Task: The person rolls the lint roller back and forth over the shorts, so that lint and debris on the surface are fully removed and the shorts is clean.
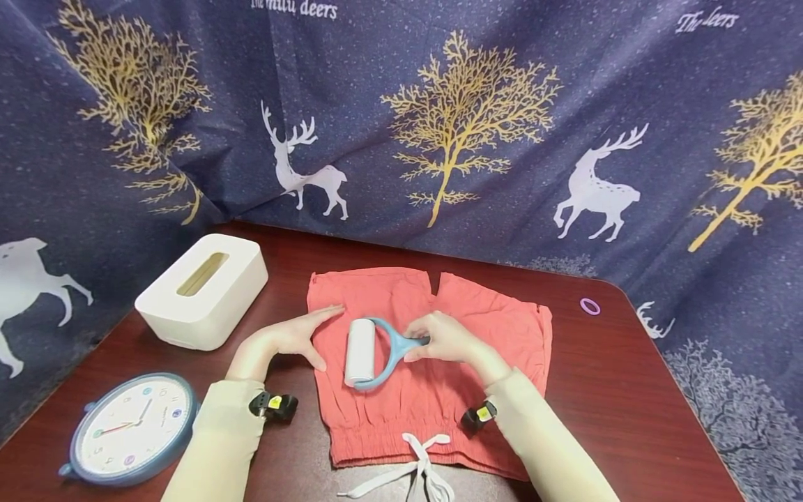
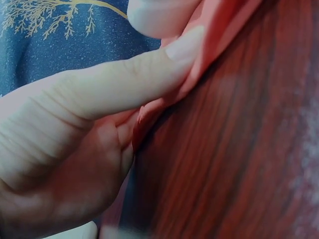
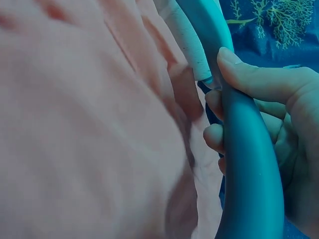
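Note:
Red shorts point(image 1: 389, 411) with a gathered waistband and a white drawstring lie spread on the table, waistband toward me. My right hand point(image 1: 442, 337) grips the blue handle of a lint roller point(image 1: 360, 352), fingers and thumb wrapped round it in the right wrist view. The roller's white cylinder lies over the left part of the shorts. At the shorts' left edge, my left hand point(image 1: 291, 337) is spread with thumb and fingers apart. In the left wrist view its thumb point(image 2: 134, 79) rests along the red fabric at that edge.
A white tissue box point(image 1: 201, 293) stands at the back left of the dark red wooden table point(image 1: 602, 397). Closer on the left lies a blue-rimmed clock point(image 1: 132, 429). A small purple ring point(image 1: 590, 307) is at the far right. A deer-printed cloth point(image 1: 351, 84) hangs behind the table.

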A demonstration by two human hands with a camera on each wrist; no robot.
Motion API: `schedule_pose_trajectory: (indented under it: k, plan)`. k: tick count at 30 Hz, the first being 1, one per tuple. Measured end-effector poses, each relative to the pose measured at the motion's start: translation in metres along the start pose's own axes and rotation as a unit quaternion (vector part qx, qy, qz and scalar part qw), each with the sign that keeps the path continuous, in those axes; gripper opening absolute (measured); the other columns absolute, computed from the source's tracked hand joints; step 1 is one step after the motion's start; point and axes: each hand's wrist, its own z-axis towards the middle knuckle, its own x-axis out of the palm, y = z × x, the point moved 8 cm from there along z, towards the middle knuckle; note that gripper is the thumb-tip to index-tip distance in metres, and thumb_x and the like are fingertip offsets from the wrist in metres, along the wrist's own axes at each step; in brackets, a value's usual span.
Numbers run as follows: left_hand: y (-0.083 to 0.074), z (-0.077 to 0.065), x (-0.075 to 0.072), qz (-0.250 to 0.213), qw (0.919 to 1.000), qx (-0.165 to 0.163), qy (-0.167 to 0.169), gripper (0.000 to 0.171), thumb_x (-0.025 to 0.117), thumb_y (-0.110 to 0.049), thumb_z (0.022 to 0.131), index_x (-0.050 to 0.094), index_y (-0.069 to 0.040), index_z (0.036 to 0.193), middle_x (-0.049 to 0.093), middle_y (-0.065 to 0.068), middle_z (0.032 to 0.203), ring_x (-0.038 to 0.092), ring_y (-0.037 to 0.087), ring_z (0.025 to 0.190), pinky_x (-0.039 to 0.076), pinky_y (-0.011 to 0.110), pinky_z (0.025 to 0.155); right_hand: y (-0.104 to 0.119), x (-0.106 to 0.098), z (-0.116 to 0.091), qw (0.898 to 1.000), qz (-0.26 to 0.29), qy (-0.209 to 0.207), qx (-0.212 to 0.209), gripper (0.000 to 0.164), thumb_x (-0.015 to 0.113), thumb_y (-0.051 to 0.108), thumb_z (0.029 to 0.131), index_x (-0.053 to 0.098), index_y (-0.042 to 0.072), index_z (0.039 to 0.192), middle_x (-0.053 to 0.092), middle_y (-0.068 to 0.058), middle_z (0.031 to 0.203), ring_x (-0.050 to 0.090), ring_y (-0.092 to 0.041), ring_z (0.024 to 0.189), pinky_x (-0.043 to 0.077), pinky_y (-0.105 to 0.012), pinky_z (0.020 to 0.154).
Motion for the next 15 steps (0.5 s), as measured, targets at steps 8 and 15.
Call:
schedule_pose_trajectory:
  k: [8,15]
  plan:
    - [0.001,0.001,0.002,-0.007,0.9999,-0.012,0.004,0.116,0.091,-0.029,0.063,0.024,0.002,0.152,0.022,0.027,0.158,0.021,0.046,0.144,0.023,0.063,0.114,-0.018,-0.007,-0.022,0.999,0.028,-0.003,0.035,0.027,0.083,0.030,0.076,0.075,0.012,0.095,0.074,0.007,0.087,0.065,-0.002,0.078,0.054,-0.023,0.076]
    - [0.000,0.000,-0.001,-0.016,0.9998,-0.015,-0.001,0.115,0.090,-0.029,0.062,0.025,0.001,0.152,0.021,0.027,0.158,0.021,0.045,0.145,0.022,0.063,0.114,-0.030,-0.017,-0.042,0.999,0.033,-0.016,0.040,0.025,0.084,0.025,0.076,0.074,0.010,0.094,0.074,0.005,0.086,0.064,-0.002,0.076,0.054,-0.024,0.074]
